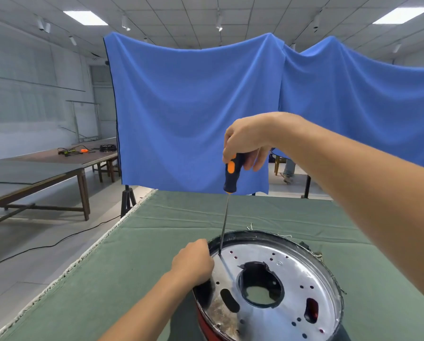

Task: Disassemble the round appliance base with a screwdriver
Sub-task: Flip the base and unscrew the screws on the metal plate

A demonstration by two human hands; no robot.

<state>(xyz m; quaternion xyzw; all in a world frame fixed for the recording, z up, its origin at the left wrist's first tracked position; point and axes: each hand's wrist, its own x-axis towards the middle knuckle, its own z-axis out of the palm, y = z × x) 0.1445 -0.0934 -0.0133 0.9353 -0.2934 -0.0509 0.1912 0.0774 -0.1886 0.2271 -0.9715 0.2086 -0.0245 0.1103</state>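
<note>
The round appliance base (pixel 294 286) lies on the green cloth at the lower right, shiny metal plate up, with a large central hole, several small holes and a red outer wall. My left hand (pixel 193 263) grips its left rim. My right hand (pixel 246 141) holds the top of a screwdriver (pixel 231 173) with a dark blue and orange handle. The thin shaft runs almost straight down, and its tip touches the plate near the far left rim, just beside my left hand.
The table under the green cloth (pixel 156 242) has its left edge (pixel 88 254) close by. A blue cloth backdrop (pixel 193 107) hangs behind on a black stand (pixel 128 200). Long wooden tables (pixel 46 168) stand at the left, and a black cable crosses the floor.
</note>
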